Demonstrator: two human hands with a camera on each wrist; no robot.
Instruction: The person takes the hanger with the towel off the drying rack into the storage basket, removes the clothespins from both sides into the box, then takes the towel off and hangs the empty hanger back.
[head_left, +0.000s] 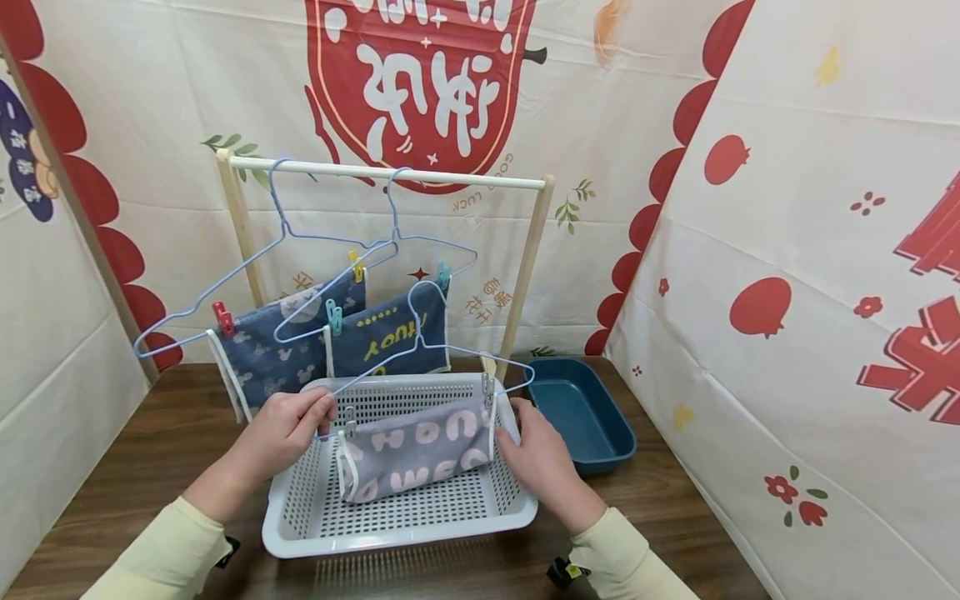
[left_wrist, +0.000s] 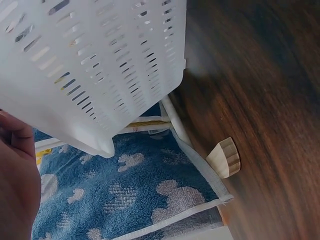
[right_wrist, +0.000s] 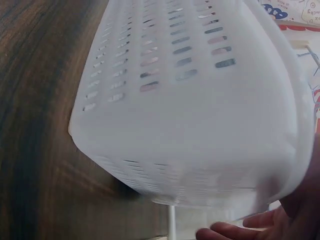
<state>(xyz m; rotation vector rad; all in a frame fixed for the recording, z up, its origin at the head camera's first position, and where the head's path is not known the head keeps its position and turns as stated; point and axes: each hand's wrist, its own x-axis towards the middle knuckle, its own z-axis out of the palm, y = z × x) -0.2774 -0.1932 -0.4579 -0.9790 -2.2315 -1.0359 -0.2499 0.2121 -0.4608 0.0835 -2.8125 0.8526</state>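
Observation:
A blue wire hanger (head_left: 450, 346) carries a grey-purple towel (head_left: 420, 450) with pale pink letters, held on it by two grey clothespins (head_left: 350, 421). They hang over the pale perforated basket (head_left: 397, 537). My left hand (head_left: 288, 427) pinches the hanger's left end above the basket's left rim. At the right rim, my right hand (head_left: 543, 458) is beside the towel's white edge, its fingers extended in the right wrist view; whether they touch the towel is unclear. Behind, two more hangers hold a blue patterned towel (head_left: 273, 346) and a blue towel with yellow letters (head_left: 390, 337).
A drying rack (head_left: 450, 177) with wooden posts and a white bar stands at the back. A dark teal tub (head_left: 592, 417) sits right of the basket on the brown wooden table (head_left: 667, 517). Printed cloth walls (head_left: 750, 225) enclose the table.

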